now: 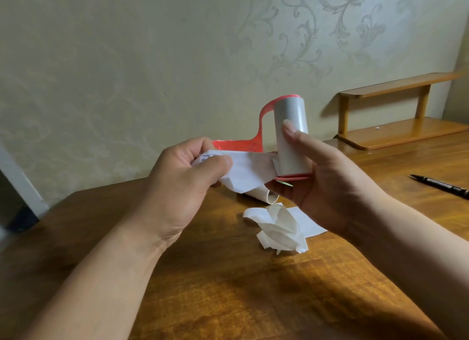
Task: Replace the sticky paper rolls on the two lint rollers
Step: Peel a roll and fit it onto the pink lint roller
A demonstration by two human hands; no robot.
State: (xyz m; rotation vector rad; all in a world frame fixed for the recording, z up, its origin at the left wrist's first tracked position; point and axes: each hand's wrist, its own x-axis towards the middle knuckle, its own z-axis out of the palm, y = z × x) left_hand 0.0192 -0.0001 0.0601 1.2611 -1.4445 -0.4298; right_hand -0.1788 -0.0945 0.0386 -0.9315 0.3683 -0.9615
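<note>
My right hand [322, 177] grips a lint roller upright above the table, thumb pressed on its grey-white sticky paper roll [291, 134]. The roller's red frame and handle [256, 136] curves from the top of the roll down to the left behind my left hand. My left hand [182, 169] pinches a white sheet of paper [243, 169] that stretches from the roll's lower part. Below the hands a curled white sheet or tube [264, 196] lies on the table, partly hidden.
Crumpled white paper [276, 228] and a flat white sheet [308, 220] lie on the wooden table [228, 289]. A black pen [441, 186] lies at the right. A small wooden shelf [396, 121] stands at the back right against the patterned wall.
</note>
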